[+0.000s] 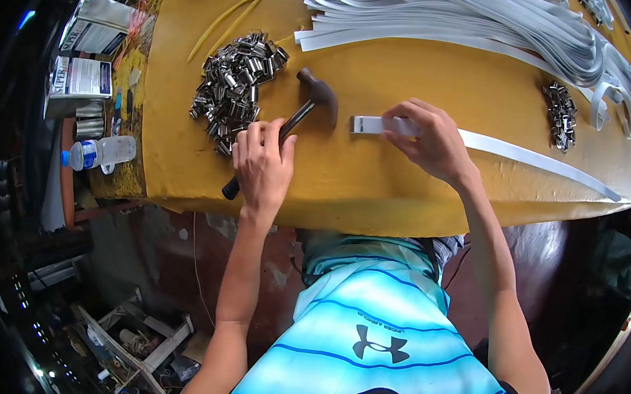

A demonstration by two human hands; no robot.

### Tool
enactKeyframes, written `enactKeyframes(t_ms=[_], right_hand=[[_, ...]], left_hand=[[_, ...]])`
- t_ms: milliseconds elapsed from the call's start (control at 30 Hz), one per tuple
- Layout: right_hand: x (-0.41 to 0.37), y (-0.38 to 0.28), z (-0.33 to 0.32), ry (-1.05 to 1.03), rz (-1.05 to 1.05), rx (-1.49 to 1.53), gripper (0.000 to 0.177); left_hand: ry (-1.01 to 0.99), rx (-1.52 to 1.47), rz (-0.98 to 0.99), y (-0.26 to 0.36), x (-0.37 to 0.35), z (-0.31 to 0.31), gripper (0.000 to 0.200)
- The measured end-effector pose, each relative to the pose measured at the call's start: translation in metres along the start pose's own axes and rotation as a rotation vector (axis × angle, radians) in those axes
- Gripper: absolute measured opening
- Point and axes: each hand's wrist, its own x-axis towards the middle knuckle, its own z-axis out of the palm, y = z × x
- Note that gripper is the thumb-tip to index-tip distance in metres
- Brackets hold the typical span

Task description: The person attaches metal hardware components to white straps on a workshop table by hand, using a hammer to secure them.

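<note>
A hammer (317,96) with a dark head and black handle lies slantwise on the yellow table. My left hand (262,166) is closed over its handle, palm down. To the left of the hammer head, beside my left fingertips, is a heap of shiny metal clips (235,85). My right hand (433,140) pinches a white strap (536,162) near its left end, between thumb and fingers. A metal clip (356,124) sits at that strap end. The strap's other end trails right across the table.
A thick bundle of white straps (451,17) covers the table's far side. A smaller clip pile (560,117) lies at right. Yellow strips (229,21) lie behind the big heap. Tins (82,79) and a plastic bottle (102,152) stand at the left edge.
</note>
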Motion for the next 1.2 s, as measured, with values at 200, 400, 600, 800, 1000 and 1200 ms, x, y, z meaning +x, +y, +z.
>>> enactKeyframes(t_ms=[200,400,600,800,1000,1200], right_hand=[[-0.001,0.003,0.000,-0.008,0.025,0.018,0.019],[-0.004,0.008,0.005,0.047,0.004,0.023,0.019],[-0.005,0.009,0.006,0.062,0.002,0.018,0.019],[-0.004,0.010,0.007,0.075,-0.013,0.008,0.019],[-0.003,0.007,0.007,0.064,-0.009,-0.018,0.019],[-0.005,0.010,0.008,0.053,-0.010,0.009,0.021]], left_hand=[[-0.186,-0.066,-0.038,-0.006,0.001,0.003,0.016],[-0.199,-0.583,0.070,0.025,0.001,-0.048,0.031],[-0.314,-0.481,0.164,0.032,-0.009,-0.036,0.046],[-0.311,-0.444,0.189,0.037,-0.006,-0.038,0.048],[-0.318,-0.362,0.180,0.035,-0.022,-0.031,0.049],[-0.266,-0.547,0.073,0.035,-0.011,-0.041,0.047]])
